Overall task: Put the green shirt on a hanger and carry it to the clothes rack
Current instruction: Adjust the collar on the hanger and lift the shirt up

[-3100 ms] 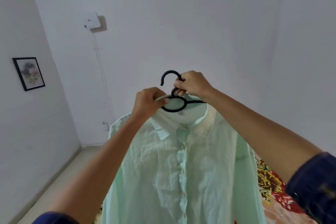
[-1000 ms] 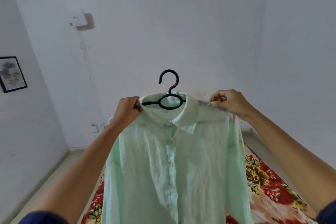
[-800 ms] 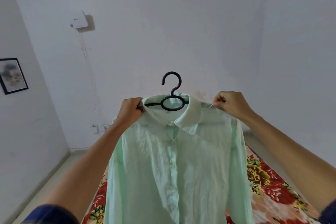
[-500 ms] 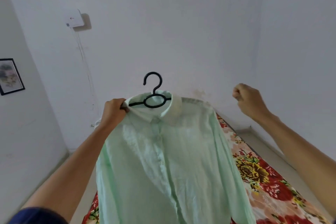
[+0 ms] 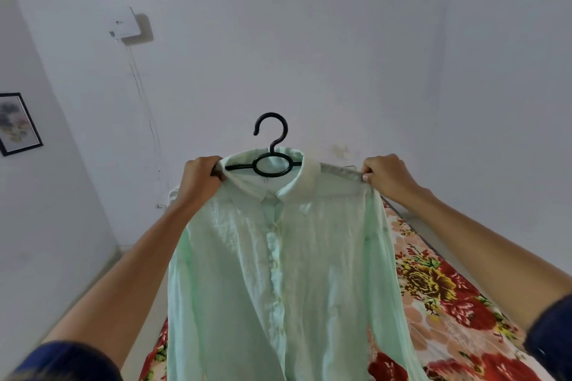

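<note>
Green shirt (image 5: pixel 278 272) hangs on black hanger (image 5: pixel 272 161), held up in the air in front of a white wall (image 5: pixel 309 40). Left hand (image 5: pixel 201 178) grips the shirt's left shoulder, probably the hanger end too. Right hand (image 5: pixel 387 178) pinches the right shoulder seam. Floral bedspread (image 5: pixel 448 303) below, framed picture (image 5: pixel 18 124) at left.

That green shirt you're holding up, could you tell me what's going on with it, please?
A person holds the shirt up in front of a white wall, above a floral bedsheet. It already sits on a black hanger, whose hook sticks up free above the collar. The left hand grips one shoulder and the hanger's end; the right hand pinches the other shoulder. No clothes rack is in view.
</note>
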